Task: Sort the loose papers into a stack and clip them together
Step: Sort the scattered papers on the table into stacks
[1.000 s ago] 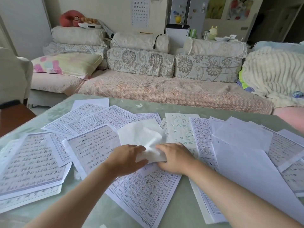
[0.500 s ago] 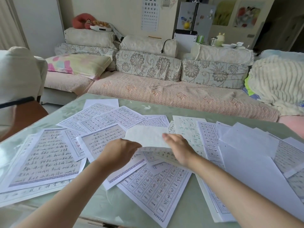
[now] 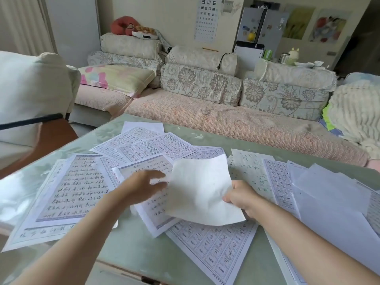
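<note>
The right hand (image 3: 239,199) pinches the right edge of a blank sheet (image 3: 200,189), thumb on top, fingers hidden beneath. The sheet is lifted off the pile, soft and slightly curled, its far corner raised. The left hand (image 3: 141,187) is at the sheet's left edge with fingers spread; motion blur hides whether it grips.

Under the held sheet lie loose papers (image 3: 216,249) scattered and overlapping across the table (image 3: 127,245): gridded practice pages below and beyond the grip, a page of handwritten columns (image 3: 77,187) left of it, plain white sheets (image 3: 333,204) fanned out to its right. The tabletop is pale green and glossy. Beyond the papers runs a sofa (image 3: 216,118) with a quilted pink cover and floral bolsters.
</note>
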`<state>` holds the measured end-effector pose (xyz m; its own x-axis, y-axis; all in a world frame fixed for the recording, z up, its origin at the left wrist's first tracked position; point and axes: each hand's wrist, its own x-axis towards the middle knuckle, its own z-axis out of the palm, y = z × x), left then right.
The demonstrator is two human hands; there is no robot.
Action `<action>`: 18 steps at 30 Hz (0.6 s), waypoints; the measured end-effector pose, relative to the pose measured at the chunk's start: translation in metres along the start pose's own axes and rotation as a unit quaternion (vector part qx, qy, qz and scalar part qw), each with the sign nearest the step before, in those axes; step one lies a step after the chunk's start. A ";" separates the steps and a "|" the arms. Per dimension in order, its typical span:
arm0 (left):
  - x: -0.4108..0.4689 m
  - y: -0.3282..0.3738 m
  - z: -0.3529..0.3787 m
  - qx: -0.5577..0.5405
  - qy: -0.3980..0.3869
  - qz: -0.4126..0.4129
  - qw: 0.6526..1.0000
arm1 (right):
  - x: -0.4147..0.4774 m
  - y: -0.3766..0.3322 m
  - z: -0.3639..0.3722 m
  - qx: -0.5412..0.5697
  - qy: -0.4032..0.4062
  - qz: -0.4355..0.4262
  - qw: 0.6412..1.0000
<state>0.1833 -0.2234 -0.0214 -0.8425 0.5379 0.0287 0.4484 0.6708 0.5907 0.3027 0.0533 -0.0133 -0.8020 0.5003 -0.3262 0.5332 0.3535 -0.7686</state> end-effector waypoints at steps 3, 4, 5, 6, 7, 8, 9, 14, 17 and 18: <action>0.014 -0.033 -0.008 0.107 0.076 -0.066 0.989 | 0.004 -0.014 0.008 -0.031 0.005 -0.004 0.999; 0.017 -0.044 -0.010 0.139 0.076 -0.087 0.984 | 0.008 -0.019 0.011 -0.044 0.011 0.008 0.999; 0.020 -0.053 -0.011 0.168 0.072 -0.109 0.977 | 0.012 -0.022 0.015 -0.050 0.024 0.017 0.998; 0.022 -0.060 -0.012 0.187 0.068 -0.133 0.971 | 0.014 -0.027 0.018 -0.049 0.038 0.022 0.998; 0.023 -0.065 -0.012 0.195 0.065 -0.156 0.966 | 0.020 -0.026 0.019 -0.049 0.049 0.031 0.997; 0.024 -0.067 -0.012 0.196 0.060 -0.173 0.963 | 0.024 -0.025 0.020 -0.047 0.064 0.037 0.996; 0.025 -0.069 -0.012 0.199 0.055 -0.181 0.961 | 0.030 -0.022 0.020 -0.054 0.070 0.036 0.995; 0.036 -0.067 -0.012 0.206 0.037 -0.191 0.959 | 0.033 -0.011 0.016 -0.099 0.033 -0.002 0.995; 0.037 -0.056 -0.014 0.098 0.037 -0.212 0.972 | 0.024 -0.007 0.007 -0.113 -0.007 -0.015 0.993; 0.037 -0.052 -0.014 0.050 0.052 -0.216 0.974 | 0.023 -0.006 0.004 -0.118 -0.013 -0.023 0.993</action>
<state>0.1249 -0.2457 -0.0395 -0.9824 0.1433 -0.1199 0.0681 0.8721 0.4845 0.2804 0.0592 -0.0188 -0.8322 0.4593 -0.3106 0.5414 0.5528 -0.6334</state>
